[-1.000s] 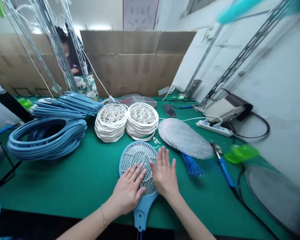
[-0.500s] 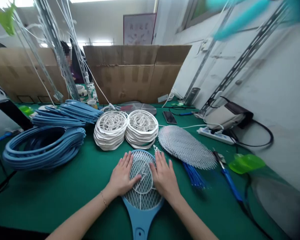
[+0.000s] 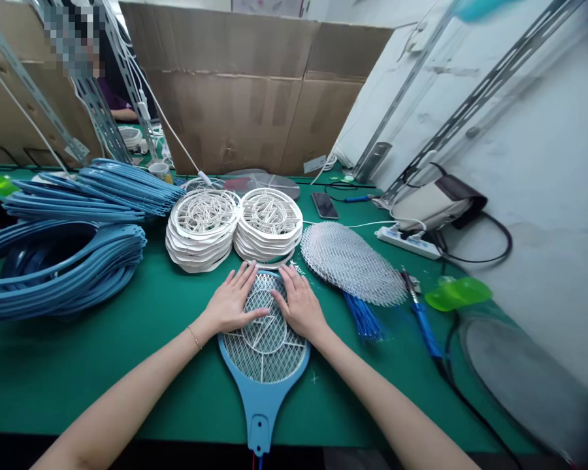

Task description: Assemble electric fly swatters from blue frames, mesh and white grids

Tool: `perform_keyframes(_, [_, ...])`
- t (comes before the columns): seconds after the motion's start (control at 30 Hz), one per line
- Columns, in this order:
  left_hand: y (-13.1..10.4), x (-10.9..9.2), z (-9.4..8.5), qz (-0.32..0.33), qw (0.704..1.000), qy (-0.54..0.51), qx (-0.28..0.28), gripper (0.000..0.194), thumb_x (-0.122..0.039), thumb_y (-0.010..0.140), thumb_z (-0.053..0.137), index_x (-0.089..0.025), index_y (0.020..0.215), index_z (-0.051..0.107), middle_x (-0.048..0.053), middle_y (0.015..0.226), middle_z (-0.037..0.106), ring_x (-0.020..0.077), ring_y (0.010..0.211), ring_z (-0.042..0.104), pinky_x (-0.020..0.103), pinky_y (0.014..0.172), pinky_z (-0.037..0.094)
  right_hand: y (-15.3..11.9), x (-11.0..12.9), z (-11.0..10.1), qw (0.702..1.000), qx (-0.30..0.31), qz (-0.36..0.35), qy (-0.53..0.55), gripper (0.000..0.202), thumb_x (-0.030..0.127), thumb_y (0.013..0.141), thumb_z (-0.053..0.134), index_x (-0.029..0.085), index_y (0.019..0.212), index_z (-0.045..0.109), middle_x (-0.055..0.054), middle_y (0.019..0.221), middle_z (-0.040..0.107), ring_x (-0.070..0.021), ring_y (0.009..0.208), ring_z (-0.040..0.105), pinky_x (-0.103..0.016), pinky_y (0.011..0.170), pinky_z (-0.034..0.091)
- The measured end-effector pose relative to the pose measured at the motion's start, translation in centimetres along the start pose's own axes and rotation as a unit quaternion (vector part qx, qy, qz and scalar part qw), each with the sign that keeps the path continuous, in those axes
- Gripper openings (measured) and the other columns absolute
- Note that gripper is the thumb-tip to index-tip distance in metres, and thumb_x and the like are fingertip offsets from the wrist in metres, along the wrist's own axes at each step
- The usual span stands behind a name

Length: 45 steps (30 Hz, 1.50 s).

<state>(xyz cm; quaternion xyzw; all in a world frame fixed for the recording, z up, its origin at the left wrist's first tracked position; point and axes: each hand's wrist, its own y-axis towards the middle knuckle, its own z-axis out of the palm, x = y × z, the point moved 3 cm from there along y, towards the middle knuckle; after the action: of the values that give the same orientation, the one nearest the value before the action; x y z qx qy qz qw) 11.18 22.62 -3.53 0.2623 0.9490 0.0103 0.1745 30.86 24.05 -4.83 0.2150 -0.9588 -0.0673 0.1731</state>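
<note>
Both left hand [image 3: 232, 301] and right hand [image 3: 300, 304] lie unclenched on the racket [image 3: 265, 360], over its rim [image 3: 227, 360], green table [image 3: 196, 398] flanking it.

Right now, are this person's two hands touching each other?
Apart: the head view shows racket mesh between the left hand and right hand, thumbs included.

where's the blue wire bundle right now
In the head view, the blue wire bundle lies right of the right hand, jutting from beneath the near edge of the mesh stack.

Thin bracelet [image 3: 194, 337] (gold-toned), left wrist [image 3: 202, 329].
</note>
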Motion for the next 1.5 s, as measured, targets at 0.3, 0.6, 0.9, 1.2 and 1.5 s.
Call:
perform_keyframes(0.3, [0.0,-0.8,0.1,-0.011,1.000,-0.012,0.026,0.110,-0.091,0.078,0.041,-0.018,0.159,0.026,0.012,0.163,0.031,0.0316,0.150,0.029,0.049,0.125,0.009,-0.3,0.4,-0.3,0.996,0.074,-0.028,0.050,0.063,0.051,0.103,0.035,0.015,0.154,0.039,-0.012,0.157,0.041,-0.0267,0.148,0.032,-0.053,0.123,0.024])
perform_keyframes(0.6, [1.1,-1.2,-0.2,0.025,0.996,-0.044,0.066,0.111,-0.090,0.079,0.043,-0.020,0.161,0.017,0.008,0.167,0.020,0.0293,0.154,0.015,0.049,0.125,0.012,-0.1,-0.2,-0.2,0.985,0.137,-0.036,0.095,0.076,0.065,0.098,0.036,0.021,0.160,0.027,-0.006,0.164,0.027,-0.0287,0.154,0.013,-0.057,0.124,0.014])
perform_keyframes(0.9, [0.6,-0.3,-1.2,-0.030,0.990,-0.137,-0.024,0.081,-0.072,0.097,0.031,-0.021,0.160,0.023,0.010,0.164,0.028,0.0267,0.153,0.022,0.049,0.124,0.018,-0.3,-1.0,0.0,0.983,0.058,0.012,0.175,0.068,0.063,0.102,0.023,0.020,0.153,0.036,-0.011,0.159,0.038,-0.0270,0.152,0.023,-0.058,0.123,0.013])
perform_keyframes(1.2, [-5.3,-4.5,0.5,-0.087,0.996,0.014,0.013,0.091,-0.073,0.096,0.026,-0.012,0.162,0.011,0.011,0.168,0.012,0.0266,0.155,0.006,0.048,0.126,0.012,-1.9,0.9,-2.0,0.984,-0.072,0.152,0.065,0.073,0.057,0.102,0.012,0.011,0.158,0.022,-0.016,0.165,0.020,-0.0317,0.154,0.011,-0.062,0.122,0.005])
perform_keyframes(1.5, [-5.3,-3.8,1.7,-0.065,0.997,0.028,-0.006,0.081,-0.063,0.099,0.032,-0.014,0.161,0.016,0.009,0.167,0.013,0.0278,0.155,0.012,0.047,0.125,0.014,-11.3,10.9,0.3,0.998,0.036,0.040,0.038,0.080,0.057,0.103,0.022,0.027,0.153,-0.032,-0.010,0.169,0.002,-0.0358,0.154,0.001,-0.071,0.118,0.008])
